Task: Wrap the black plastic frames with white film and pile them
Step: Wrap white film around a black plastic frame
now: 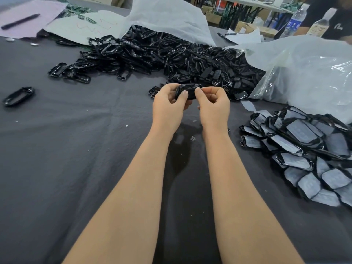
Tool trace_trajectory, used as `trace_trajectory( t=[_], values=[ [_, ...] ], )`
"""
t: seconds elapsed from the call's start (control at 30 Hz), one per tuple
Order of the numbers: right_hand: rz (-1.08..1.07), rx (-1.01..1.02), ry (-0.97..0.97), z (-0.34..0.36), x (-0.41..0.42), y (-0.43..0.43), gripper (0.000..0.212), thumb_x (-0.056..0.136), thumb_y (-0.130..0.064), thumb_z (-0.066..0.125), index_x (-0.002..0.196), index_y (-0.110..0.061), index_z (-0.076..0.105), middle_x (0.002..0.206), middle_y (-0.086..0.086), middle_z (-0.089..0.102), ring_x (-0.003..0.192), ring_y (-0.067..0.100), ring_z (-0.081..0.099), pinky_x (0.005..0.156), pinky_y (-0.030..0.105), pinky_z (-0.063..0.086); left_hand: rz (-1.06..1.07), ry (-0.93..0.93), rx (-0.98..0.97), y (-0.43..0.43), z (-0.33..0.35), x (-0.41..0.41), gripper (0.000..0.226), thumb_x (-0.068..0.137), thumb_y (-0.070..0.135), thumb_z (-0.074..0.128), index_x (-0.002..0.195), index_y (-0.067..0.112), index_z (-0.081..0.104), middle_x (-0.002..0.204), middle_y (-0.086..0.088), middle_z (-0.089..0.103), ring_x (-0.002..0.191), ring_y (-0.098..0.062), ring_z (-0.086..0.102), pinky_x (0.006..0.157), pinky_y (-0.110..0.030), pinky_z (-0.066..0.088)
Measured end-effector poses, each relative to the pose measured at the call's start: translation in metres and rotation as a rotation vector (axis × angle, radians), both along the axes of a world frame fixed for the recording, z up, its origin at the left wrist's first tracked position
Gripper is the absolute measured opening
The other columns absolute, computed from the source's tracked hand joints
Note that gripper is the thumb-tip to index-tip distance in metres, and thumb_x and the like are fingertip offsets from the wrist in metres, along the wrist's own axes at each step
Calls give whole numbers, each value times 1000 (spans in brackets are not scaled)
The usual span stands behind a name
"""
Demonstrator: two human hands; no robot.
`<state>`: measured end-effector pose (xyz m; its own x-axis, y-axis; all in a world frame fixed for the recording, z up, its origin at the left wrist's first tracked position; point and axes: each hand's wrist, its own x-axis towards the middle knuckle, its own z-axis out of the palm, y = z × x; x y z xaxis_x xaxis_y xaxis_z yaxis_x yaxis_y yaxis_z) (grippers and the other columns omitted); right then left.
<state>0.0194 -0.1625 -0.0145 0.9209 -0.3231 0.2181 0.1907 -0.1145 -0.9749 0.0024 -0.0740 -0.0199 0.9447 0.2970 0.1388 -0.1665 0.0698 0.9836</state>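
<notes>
Pinching one black frame [187,91] at frame centre, my left hand [167,105] and right hand [214,104] curl round its ends, thumbs on top. Behind it sprawls the unwrapped frame heap [152,56] spilling from a plastic bag [171,20]. Wrapped frames [304,149] pile up at right on the dark cloth [76,149].

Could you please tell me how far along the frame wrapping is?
A pile of wrapped frames lies at the right. The left hand and right hand hold one black frame between them. A much larger heap of bare frames remains, so most is left.
</notes>
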Motion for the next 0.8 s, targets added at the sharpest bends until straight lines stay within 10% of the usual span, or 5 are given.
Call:
trace_trajectory(
  t=[0.33,0.8],
  values=[
    [103,117,26,0,0,-6,11,89,-10,65,97,-12,57,82,0,63,71,7,62,67,18,54,14,9,-74,-1,-2,2,23,97,10,53,118,1,59,94,-5,70,72,-5,68,67,-15,53],
    [17,-230,27,1,-5,-5,11,88,-14,65,90,-11,54,83,1,60,88,26,64,85,42,54,65,23,120,-4,-4,-1,12,94,12,58,106,8,59,93,-9,69,75,-14,71,66,-22,58]
  ],
)
